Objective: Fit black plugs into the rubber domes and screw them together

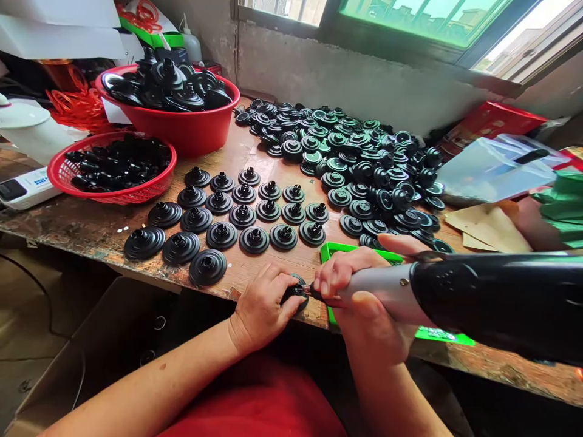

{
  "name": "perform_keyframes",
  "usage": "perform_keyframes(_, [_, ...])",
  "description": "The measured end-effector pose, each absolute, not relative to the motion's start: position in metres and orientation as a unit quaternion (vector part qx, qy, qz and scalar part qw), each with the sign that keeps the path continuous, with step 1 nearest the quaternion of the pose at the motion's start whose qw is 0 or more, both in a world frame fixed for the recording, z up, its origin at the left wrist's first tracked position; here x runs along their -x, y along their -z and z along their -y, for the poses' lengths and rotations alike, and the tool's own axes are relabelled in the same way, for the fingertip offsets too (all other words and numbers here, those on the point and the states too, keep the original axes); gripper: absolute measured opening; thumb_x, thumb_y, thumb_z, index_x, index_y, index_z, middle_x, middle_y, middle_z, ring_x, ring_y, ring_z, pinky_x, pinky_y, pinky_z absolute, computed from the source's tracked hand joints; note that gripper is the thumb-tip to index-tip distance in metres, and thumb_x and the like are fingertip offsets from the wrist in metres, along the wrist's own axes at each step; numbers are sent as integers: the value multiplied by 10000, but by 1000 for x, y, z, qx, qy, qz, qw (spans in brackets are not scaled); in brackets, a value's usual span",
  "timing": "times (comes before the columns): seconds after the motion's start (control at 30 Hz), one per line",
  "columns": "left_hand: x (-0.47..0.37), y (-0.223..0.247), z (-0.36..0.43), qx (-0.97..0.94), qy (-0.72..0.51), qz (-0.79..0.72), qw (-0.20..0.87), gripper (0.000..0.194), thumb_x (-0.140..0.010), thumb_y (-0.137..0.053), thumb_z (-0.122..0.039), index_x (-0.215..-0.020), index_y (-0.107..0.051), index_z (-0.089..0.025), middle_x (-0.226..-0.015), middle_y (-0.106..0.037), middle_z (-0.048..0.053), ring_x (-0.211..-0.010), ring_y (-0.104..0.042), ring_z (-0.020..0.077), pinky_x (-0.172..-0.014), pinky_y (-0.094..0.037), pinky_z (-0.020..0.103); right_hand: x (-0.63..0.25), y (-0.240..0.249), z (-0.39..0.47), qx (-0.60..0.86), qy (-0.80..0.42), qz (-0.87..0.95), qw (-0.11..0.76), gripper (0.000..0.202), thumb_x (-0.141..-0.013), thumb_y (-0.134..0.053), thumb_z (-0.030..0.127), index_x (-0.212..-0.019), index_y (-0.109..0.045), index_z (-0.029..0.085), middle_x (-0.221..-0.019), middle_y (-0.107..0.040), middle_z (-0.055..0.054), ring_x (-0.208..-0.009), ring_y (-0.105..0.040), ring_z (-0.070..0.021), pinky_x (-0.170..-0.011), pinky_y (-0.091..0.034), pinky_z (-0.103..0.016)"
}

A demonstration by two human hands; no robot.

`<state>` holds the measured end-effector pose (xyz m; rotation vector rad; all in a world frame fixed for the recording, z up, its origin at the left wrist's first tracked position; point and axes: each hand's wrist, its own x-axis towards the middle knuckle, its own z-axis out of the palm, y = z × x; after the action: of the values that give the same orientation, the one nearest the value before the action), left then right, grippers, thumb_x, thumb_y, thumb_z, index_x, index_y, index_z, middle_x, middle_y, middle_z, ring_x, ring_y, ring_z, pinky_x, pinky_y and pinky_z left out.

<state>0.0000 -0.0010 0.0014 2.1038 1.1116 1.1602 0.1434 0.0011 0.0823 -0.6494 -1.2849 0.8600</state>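
My left hand [266, 303] grips a black stepped disc [298, 294] near the table's front edge, its thumb and fingers closed around the rim. In my right hand [364, 303] is an electric screwdriver [455, 291] with a silver front and a black body, lying nearly level across the view. Its tip meets the middle of the disc; whether a screw sits there is too small to tell. Behind my left hand, several similar black discs [255, 240] stand in rows, necks upward. Partly hidden under my right hand is a bright green tray [334, 249] with small shiny pieces.
A large pile of black discs [337, 139] spreads toward the wall. At the left stand a red basin [204, 130] heaped with black parts and a red basket [136, 194] of small black pieces. A clear plastic bin [483, 167] and cardboard [487, 224] lie at the right.
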Motion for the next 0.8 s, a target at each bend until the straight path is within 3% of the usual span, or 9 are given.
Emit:
perform_keyframes(0.53, [-1, -2, 0, -768, -430, -407, 243, 116, -922, -617, -217, -1004, -663, -149, -929, -663, 100, -914, -630, 249, -824, -564, 403, -149, -79, 2, 357, -329, 611, 626, 485, -885, -693, 478, -1274, -465, 300, -786, -598, 24, -627, -614, -184, -633, -553, -395])
perform_keyframes(0.7, [-1, -2, 1, -764, -431, -410, 249, 100, -923, -613, -214, -992, -661, -159, -934, -661, 93, -916, -631, 244, -826, -563, 398, -151, -71, 1, 372, -310, 632, 606, 275, -916, -625, 508, -1053, -590, 272, -780, -588, -14, -648, -593, -190, -624, -540, -393])
perform_keyframes(0.8, [-1, -3, 1, -764, -428, -410, 254, 89, -928, -593, -208, -979, -652, -167, -932, -661, 89, -904, -626, 240, -815, -562, 399, -154, -68, -3, 390, -295, 657, 574, 295, -928, -582, 548, -934, -633, 258, -755, -588, -35, -702, -600, -212, -668, -544, -414])
